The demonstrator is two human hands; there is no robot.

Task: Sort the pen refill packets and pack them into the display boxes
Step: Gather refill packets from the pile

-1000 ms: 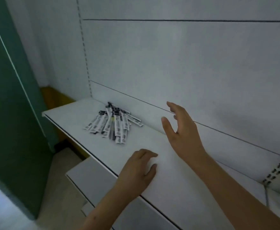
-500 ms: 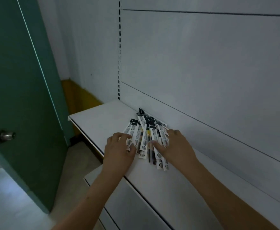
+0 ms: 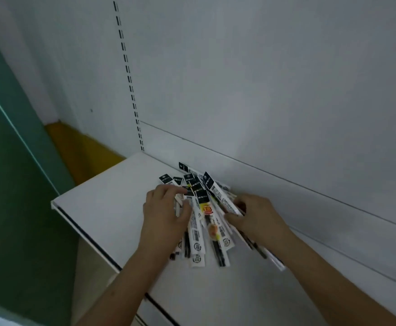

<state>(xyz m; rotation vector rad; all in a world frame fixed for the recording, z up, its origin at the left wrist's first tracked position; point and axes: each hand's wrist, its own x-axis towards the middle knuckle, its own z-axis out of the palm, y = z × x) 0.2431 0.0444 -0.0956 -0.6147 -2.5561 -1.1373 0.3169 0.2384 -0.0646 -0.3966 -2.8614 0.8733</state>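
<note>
A fanned pile of long white pen refill packets (image 3: 202, 222) with black tops lies on the white shelf (image 3: 103, 208) against the back panel. One packet in the middle carries a yellow and red label. My left hand (image 3: 166, 212) grips the left side of the pile, fingers curled over several packets. My right hand (image 3: 255, 217) grips the right side, fingers curled round a few packets that stick out toward me under the palm. No display box is in view.
A white back panel (image 3: 262, 90) with a slotted upright (image 3: 128, 76) rises behind the shelf. A green door (image 3: 11, 184) stands at the left. A lower white shelf (image 3: 159, 311) juts out below the front edge. A yellow skirting strip (image 3: 79, 149) runs along the floor.
Both hands went from hovering over the bare shelf to the packet pile. They now gather the packets from both sides, bunching the fan tighter. The camera has moved closer to the pile.
</note>
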